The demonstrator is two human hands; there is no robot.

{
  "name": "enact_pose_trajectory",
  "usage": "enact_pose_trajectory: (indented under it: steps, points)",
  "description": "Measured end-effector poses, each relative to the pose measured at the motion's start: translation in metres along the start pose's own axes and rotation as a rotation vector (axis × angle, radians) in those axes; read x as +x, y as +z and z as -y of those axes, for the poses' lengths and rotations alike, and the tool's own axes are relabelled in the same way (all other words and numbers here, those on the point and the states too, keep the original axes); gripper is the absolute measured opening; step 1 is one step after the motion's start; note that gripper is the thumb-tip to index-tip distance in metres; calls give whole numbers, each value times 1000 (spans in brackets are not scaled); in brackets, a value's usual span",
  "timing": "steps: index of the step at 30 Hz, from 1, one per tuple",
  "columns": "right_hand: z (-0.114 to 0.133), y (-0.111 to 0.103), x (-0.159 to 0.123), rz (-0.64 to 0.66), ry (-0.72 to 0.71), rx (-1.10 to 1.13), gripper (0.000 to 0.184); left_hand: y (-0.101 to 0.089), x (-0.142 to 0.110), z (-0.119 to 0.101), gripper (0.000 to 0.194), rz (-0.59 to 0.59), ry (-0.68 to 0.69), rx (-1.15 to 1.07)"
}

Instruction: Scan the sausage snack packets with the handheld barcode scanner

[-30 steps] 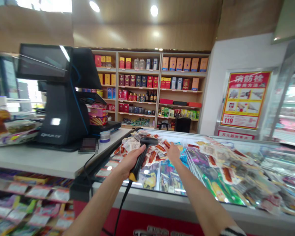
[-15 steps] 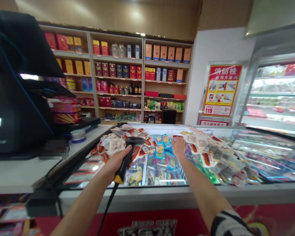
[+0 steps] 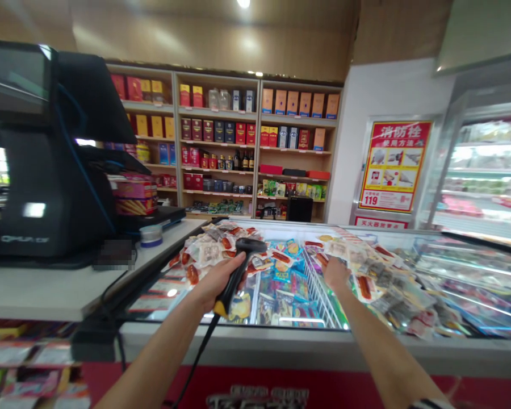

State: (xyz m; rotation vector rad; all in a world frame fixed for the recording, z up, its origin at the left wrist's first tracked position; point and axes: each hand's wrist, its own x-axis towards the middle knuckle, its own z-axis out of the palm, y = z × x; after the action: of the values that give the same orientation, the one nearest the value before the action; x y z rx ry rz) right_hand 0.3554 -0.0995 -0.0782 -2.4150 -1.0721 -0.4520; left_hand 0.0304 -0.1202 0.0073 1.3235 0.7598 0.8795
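Observation:
My left hand [image 3: 221,279] is wrapped around the handle of a black barcode scanner [image 3: 234,284] with a yellow butt end; its cable hangs down. The scanner's head sits over a left pile of vacuum-packed sausages [image 3: 227,244] on the glass of a chest freezer. My right hand [image 3: 337,274] is at the near-left edge of another pile of packed foods [image 3: 383,272], its fingers bent down by a sausage packet [image 3: 322,259]. What lies under those fingers is hidden. Between the piles, a sausage packet [image 3: 281,257] lies above blue snack bags [image 3: 293,249].
A black checkout terminal [image 3: 38,187] and a roll of tape [image 3: 151,236] stand on the white counter [image 3: 34,295] at left. White wire basket walls [image 3: 323,289] show inside the freezer. Shelves of boxes [image 3: 215,130] stand behind, with an upright display fridge [image 3: 485,170] at right.
My right hand has moved right, to the edge of the right pile. A sausage packet now shows plainly beside the left pile. The scanner stays in my left hand; the view has shifted.

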Motion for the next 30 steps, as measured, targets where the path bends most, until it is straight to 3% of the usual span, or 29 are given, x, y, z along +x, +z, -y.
enact_pose_trajectory:
  steps: [5, 11, 30]
  points:
    - [59, -14, -23, -166, -180, 149, 26, -2, -13, -7, 34, -32, 4, -49]
    - [110, -24, -43, -196, -251, 264, 24, -8, -24, -14, 35, -24, 6, -83]
    - [132, -10, -56, -254, -312, 287, 22, -11, -20, -12, 35, 61, 89, -91]
